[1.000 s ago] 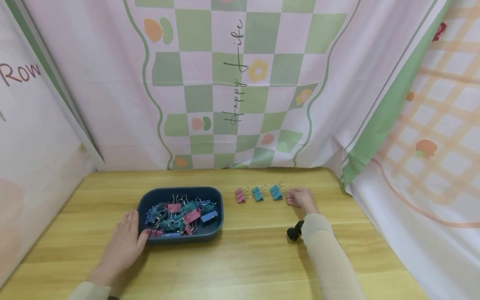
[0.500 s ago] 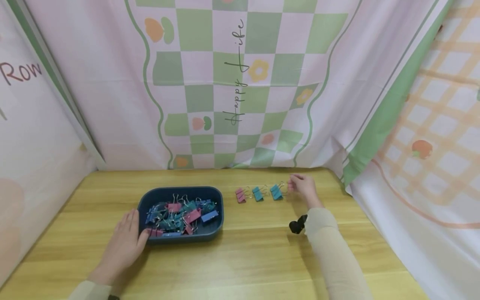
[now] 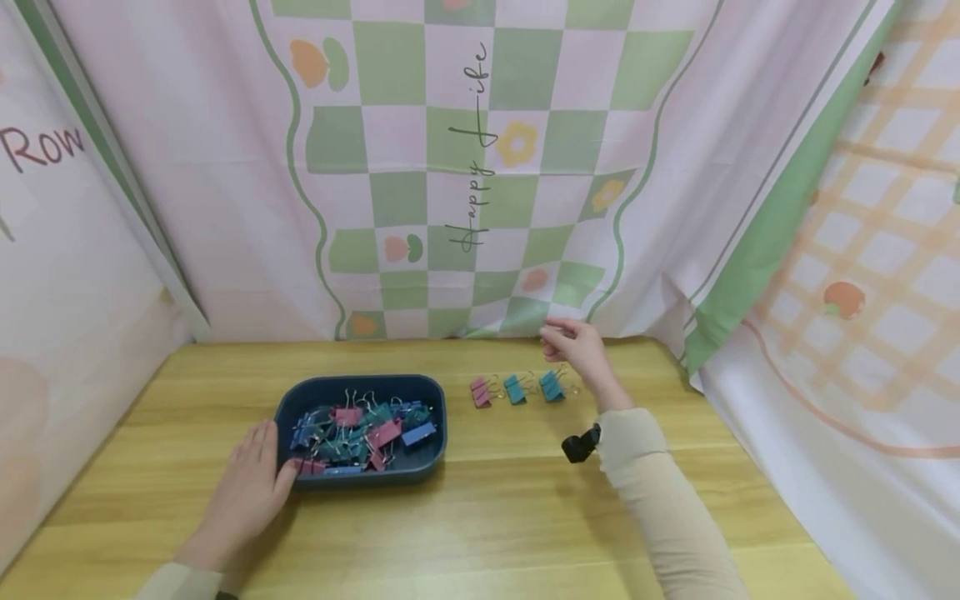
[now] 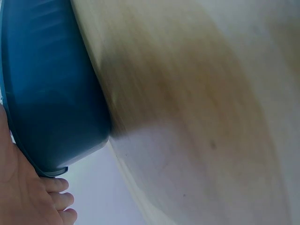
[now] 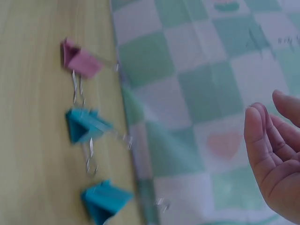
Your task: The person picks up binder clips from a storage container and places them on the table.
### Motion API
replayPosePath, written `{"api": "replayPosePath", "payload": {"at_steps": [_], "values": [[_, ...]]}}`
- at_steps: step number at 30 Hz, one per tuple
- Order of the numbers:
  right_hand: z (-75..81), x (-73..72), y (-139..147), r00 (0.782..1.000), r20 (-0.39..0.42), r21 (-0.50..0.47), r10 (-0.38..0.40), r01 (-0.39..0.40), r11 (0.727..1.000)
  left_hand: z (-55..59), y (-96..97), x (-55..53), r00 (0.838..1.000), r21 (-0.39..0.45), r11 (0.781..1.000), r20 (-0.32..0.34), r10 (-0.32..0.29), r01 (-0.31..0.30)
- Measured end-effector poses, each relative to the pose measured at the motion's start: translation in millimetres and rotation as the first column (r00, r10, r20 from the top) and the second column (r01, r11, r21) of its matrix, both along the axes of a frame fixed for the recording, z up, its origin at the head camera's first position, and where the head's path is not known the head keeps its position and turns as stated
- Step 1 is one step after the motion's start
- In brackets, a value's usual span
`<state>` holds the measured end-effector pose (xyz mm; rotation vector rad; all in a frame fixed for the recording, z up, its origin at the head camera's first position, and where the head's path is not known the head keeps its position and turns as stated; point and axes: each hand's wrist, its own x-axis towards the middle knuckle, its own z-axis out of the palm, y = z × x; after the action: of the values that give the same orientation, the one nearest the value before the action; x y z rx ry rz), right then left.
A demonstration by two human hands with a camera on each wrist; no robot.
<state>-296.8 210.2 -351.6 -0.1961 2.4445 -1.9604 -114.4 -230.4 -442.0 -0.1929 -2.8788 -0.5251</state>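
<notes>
Nearest the right grip (image 3: 579, 347) (empty, thumb apart), a teal wedge-shaped metal binder clip (image 3: 552, 386) seemed light, stiff, best held mid-body.

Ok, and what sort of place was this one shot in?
Probably a tabletop set up as a small screened-off workspace, though the wider room is out of view: a wood-grain table, printed hangings around three sides, and a tray of binder clips.
</notes>
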Motion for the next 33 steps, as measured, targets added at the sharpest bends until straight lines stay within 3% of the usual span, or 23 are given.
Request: {"api": "replayPosePath", "payload": {"at_steps": [7, 15, 20, 25, 33], "values": [[14.4, 15.1, -35, 0.993, -0.026, 0.086, 0.113, -0.110, 0.990, 2.8, 1.1, 1.5, 1.000, 0.003, 1.000, 0.015, 0.005, -0.005], [20.4, 37.3, -75, 0.967, -0.066, 0.196, 0.246, -0.229, 0.953, 5.8, 2.7, 2.8, 1.000, 0.003, 1.000, 0.029, 0.008, -0.008], [15.1, 47.3, -94, 0.943, -0.092, 0.242, 0.319, -0.290, 0.926, 5.4, 2.9, 2.7, 1.000, 0.003, 1.000, 0.013, 0.006, -0.006], [6.1, 54.0, -111, 0.922, -0.047, 0.257, 0.384, -0.360, 0.897, 4.7, 3.1, 2.8, 1.000, 0.003, 1.000, 0.003, 0.005, -0.005], [-7.8, 64.3, -138, 0.864, -0.048, 0.295, 0.502, -0.468, 0.833, 4.3, 3.4, 3.0, 1.000, 0.008, 1.000, 0.012, 0.007, -0.007]]}}
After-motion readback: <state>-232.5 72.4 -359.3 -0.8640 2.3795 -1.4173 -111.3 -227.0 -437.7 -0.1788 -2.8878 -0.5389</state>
